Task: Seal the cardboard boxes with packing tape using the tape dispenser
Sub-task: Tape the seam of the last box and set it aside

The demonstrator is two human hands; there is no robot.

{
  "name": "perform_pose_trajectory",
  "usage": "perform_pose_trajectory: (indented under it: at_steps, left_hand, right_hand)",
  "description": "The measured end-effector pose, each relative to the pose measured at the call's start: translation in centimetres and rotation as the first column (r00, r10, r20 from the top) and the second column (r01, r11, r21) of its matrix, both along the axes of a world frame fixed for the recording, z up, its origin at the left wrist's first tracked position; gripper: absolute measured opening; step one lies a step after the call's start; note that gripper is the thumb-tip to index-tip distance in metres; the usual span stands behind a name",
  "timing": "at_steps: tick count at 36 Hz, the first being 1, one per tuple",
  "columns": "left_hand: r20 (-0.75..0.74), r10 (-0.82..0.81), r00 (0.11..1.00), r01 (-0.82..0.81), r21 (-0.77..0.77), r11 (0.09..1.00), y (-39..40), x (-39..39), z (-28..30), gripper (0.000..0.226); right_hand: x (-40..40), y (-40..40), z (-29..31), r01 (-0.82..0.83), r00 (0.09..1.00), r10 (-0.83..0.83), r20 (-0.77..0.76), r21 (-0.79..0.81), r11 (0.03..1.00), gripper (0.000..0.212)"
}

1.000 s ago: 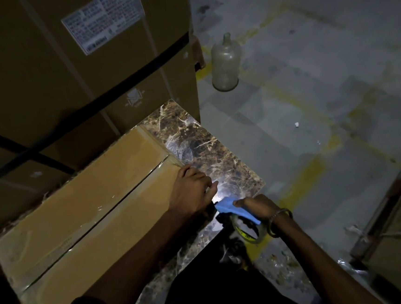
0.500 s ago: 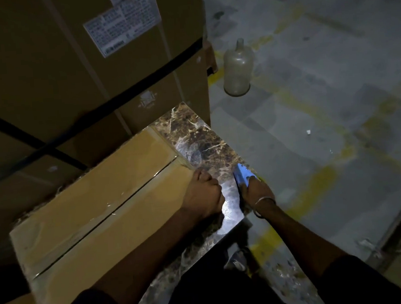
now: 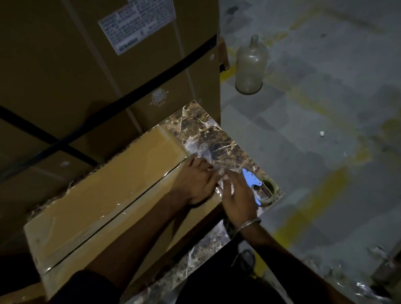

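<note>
The left hand (image 3: 197,178) lay flat, fingers straight, pressing the taped end of the cardboard box (image 3: 106,198). Just beside it the right hand (image 3: 238,197) hovered with loose, spread fingers, holding nothing. The blue tape dispenser (image 3: 258,185) rested on the marble tabletop (image 3: 208,136) beside that hand.

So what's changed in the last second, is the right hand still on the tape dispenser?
No. The right hand has let go of the tape dispenser, which now lies on the marble slab, and moved left to the box end, fingers on the tape there. The left hand stayed pressed on that box corner; the box hasn't shifted.
</note>
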State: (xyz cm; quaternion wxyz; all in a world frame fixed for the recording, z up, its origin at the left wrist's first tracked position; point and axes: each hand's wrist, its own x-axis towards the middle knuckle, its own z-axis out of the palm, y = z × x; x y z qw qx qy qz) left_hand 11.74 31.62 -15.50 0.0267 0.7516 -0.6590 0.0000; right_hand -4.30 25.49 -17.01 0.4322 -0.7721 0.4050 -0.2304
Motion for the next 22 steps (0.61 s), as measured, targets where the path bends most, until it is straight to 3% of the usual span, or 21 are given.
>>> perform_pose_trajectory:
  at_steps: [2,6,9,12,15,19,22]
  left_hand:
    - [0.06,-0.008,0.998,0.005,0.062,0.998,-0.4,1.8,0.1,0.057]
    - [-0.016,0.071,0.997,-0.068,0.121,0.99,-2.1,6.2,-0.1,0.087]
    - [0.096,0.067,0.993,-0.084,0.184,0.979,-3.4,10.5,-0.1,0.097]
    - [0.149,0.196,0.969,-0.23,0.263,0.937,-5.0,14.1,0.5,0.1]
    - [0.089,0.435,0.896,-0.442,0.257,0.859,-6.4,15.8,0.3,0.087]
    - [0.012,0.691,0.722,-0.668,0.27,0.693,-8.3,15.7,1.2,0.067]
    - [-0.025,0.78,0.626,-0.712,0.391,0.584,-9.7,16.6,1.5,0.089]
  right_hand:
    - [1.3,2.0,0.0,-0.087,0.996,0.087,0.007,0.033,0.996,0.048]
    - [2.1,3.6,-1.2,-0.205,0.974,0.177,-0.143,-0.21,0.956,0.041]
    - [1.9,2.8,-0.5,-0.195,0.953,0.151,-0.264,-0.146,0.97,0.054]
    - [1.8,2.1,-0.2,-0.204,0.931,0.188,-0.313,-0.019,0.979,0.058]
    - [1.4,1.1,0.2,-0.22,0.917,0.23,-0.326,0.066,0.973,0.049]
    - [0.8,0.4,-0.1,-0.267,0.912,0.311,-0.268,0.188,0.945,0.044]
    - [0.8,-0.6,-0.1,-0.255,0.898,0.345,-0.273,0.318,0.913,0.049]
